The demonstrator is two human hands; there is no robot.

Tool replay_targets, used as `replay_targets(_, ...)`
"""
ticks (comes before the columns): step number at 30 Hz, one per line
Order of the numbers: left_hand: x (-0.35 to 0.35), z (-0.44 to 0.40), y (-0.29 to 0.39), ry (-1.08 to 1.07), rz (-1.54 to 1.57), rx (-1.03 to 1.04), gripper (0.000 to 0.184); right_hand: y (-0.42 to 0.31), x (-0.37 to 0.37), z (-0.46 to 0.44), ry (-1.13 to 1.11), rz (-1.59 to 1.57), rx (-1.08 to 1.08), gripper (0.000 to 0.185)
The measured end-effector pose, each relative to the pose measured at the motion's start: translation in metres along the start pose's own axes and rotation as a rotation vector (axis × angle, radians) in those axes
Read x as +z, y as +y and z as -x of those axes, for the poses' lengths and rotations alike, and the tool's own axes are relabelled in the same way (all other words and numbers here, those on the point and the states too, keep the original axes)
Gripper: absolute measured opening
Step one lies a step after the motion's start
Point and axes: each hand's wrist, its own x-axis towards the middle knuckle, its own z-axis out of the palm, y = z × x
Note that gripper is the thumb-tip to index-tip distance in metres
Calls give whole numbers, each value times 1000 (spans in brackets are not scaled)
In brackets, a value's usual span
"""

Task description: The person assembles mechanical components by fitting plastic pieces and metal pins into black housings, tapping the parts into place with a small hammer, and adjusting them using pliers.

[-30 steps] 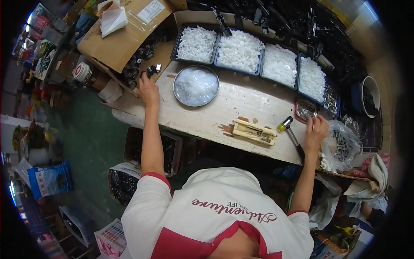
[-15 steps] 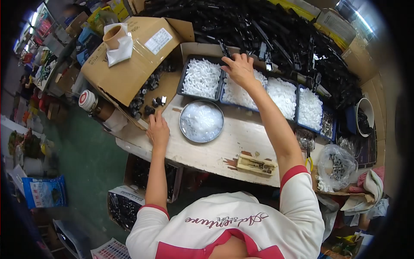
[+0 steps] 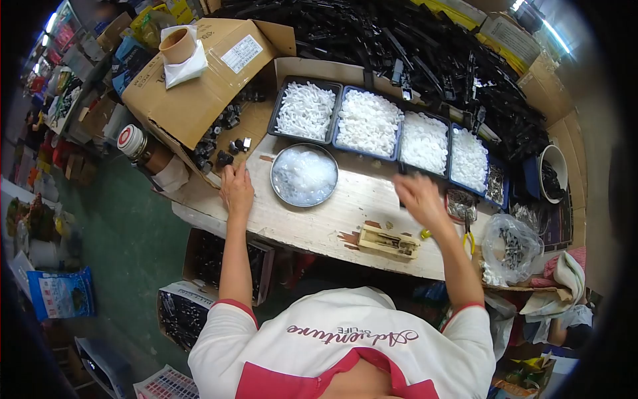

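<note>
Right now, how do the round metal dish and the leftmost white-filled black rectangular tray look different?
The round metal dish has a curved rim; the black rectangular tray has straight sides. The dish holds a glossy, translucent heap; the tray holds slender, opaque white pieces. Both are open-topped.

Left hand [image 3: 237, 191] beside small black parts [image 3: 224, 158]

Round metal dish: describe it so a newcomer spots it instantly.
On the pale worktable, find the trays of white parts. In front of the leftmost tray sits the metal dish: round, where the trays are rectangular, and heaped with glistening material.
</note>
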Motion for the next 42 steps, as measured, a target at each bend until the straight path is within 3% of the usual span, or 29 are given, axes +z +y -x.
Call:
replay_targets(2, 4, -1, -2, 1, -48, 46, 25, 0, -7, 49, -271, -63, 263, 26)
replay_targets(5, 8, 0, -11, -3, 72, -125, 25, -8, -7, 99, -320, -121, 369, 26)
replay_targets(7, 19, 2, -31, 26, 214, -156, 25, -9, 0, 112, -221, -169, 372, 27)
replay_targets(10, 13, 11, -21, 79, 470, -183, 23, -11, 12, 103, -238, -18, 353, 17)
replay_targets(12, -12, 24, 14, -37, 888, -487, 21, -10, 26, 94, -252, -56, 352, 17)
replay_targets(15, -25, 46, 48, -112, 1125, -477, 21, -19, 38, 81, -296, -91, 297, 18)
replay_targets(21, -39, 66, 119, -681, 1487, -619, 20, -27, 41, 67, -329, -249, 284, 17)
replay_targets(23, -39, 68, 142, -781, 1488, -616, 19, -25, 40, 70, -334, -349, 322, 16)
replay_targets(28, -30, 68, 170, -1029, 1412, -534, 18, -21, 45, 73, -263, -234, 241, 11)
replay_targets(32, -26, 68, 183, -1042, 1374, -477, 17, -32, 43, 62, -310, -60, 152, 13)
replay_targets(38, -25, 70, 186, -1069, 1299, -446, 18, -21, 46, 67, -234, -206, 191, 13)
replay_targets(42, -24, 79, 208, -1053, 1044, -231, 14, -14, 46, 72, -201, -236, 193, 11)
